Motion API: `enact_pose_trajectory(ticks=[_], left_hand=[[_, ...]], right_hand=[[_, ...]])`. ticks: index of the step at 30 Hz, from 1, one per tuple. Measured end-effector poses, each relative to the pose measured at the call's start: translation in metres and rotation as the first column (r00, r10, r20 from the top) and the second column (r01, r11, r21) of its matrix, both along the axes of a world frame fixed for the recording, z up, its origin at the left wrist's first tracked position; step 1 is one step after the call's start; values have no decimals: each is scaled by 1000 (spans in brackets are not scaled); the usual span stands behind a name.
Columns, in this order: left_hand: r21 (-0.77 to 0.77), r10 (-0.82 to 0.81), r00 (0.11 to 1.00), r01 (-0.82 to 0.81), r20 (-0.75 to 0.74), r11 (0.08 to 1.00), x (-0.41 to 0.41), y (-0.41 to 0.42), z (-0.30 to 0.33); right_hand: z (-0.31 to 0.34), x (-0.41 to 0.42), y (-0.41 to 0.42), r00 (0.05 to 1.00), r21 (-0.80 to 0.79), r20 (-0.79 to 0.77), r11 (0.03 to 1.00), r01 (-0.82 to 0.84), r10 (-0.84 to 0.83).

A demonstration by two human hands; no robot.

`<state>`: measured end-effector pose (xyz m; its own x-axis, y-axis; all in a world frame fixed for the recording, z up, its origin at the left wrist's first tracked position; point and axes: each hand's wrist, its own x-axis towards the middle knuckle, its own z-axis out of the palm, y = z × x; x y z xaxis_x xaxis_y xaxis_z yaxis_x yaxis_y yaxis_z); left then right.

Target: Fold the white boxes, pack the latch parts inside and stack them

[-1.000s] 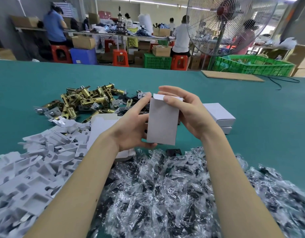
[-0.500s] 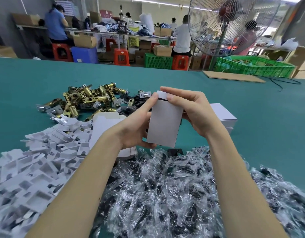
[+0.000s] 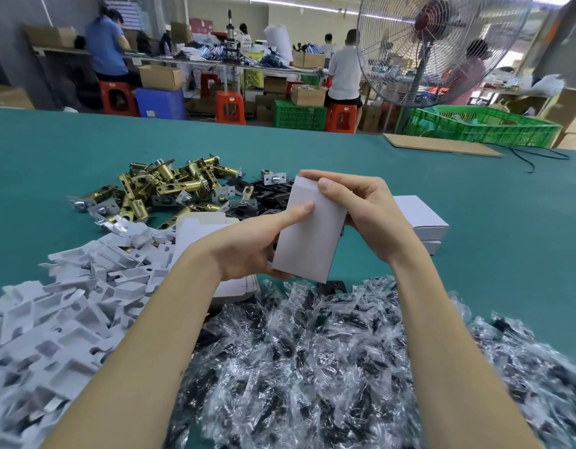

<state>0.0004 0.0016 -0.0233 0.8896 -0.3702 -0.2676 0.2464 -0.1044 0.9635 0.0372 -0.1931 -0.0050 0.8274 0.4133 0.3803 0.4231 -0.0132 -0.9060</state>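
Teal felt is covering the wide counter (image 3: pixel 474 222), and beyond its far edge people are sitting on red stools at a cluttered workbench beside a big standing metal fan (image 3: pixel 435 50) and a green plastic crate (image 3: pixel 481 128). Above the middle of the counter, both hands are holding up a folded white cardboard box (image 3: pixel 309 231), standing nearly upright and leaning slightly right. The left hand (image 3: pixel 247 247) is gripping its lower left edge, thumb lying across the near face and fingers curling under the bottom. The right hand (image 3: pixel 361 209) is gripping the upper right side, thumb pressing down on the top flap.

Just right of the right hand, two closed white boxes (image 3: pixel 422 218) are lying stacked on the counter. Far left, a heap of brass and silver latch parts (image 3: pixel 163 186) is spreading out, with black plates beside it. Near left, white cardboard inserts (image 3: pixel 53 312) are lying in a loose pile, touching a stack of flat white box blanks (image 3: pixel 195 228) behind the left wrist. Nearest, a mound of small clear plastic bags holding dark parts (image 3: pixel 312 367) is filling the foreground.
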Motion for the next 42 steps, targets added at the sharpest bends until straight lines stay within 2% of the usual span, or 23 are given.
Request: enact_pose_trajectory(ticks=[4, 10, 13, 16, 19, 24, 28, 36, 40, 42], left_hand=[[-67, -12, 1000, 10, -27, 998, -1, -2, 0], [-85, 22, 998, -28, -67, 996, 2, -3, -3], [-115, 7, 999, -13, -53, 993, 0, -4, -4], [-254, 11, 999, -21, -42, 967, 0, -2, -5], [-337, 13, 999, -28, -48, 941, 2, 0, -7], [-277, 55, 996, -74, -76, 958, 1, -2, -5], [-393, 32, 996, -61, -81, 918, 0, -6, 0], [-356, 26, 997, -48, -67, 933, -2, -10, 3], [-354, 110, 991, -128, -72, 926, -1, -15, 1], [-353, 208, 975, -224, -84, 908, 2, -20, 1]], right_hand=[[-3, 2, 1, 996, -16, 89, 1000, 15, -13], [-2, 1, -2, 994, -145, 105, 989, 32, -17], [-3, 2, 2, 988, -126, 133, 988, 95, -78], [-3, 6, 1, 975, -49, 83, 977, 209, -205], [-3, 9, -2, 965, -4, -9, 965, 263, -263], [-5, 9, 3, 947, 24, -47, 947, 321, -319], [-4, 10, 3, 934, 68, -51, 932, 356, -353], [-8, 13, 0, 933, 69, -123, 935, 349, -339], [-8, 16, 2, 930, 114, -187, 933, 341, -317], [-8, 18, 3, 923, 66, -255, 947, 314, -288]])
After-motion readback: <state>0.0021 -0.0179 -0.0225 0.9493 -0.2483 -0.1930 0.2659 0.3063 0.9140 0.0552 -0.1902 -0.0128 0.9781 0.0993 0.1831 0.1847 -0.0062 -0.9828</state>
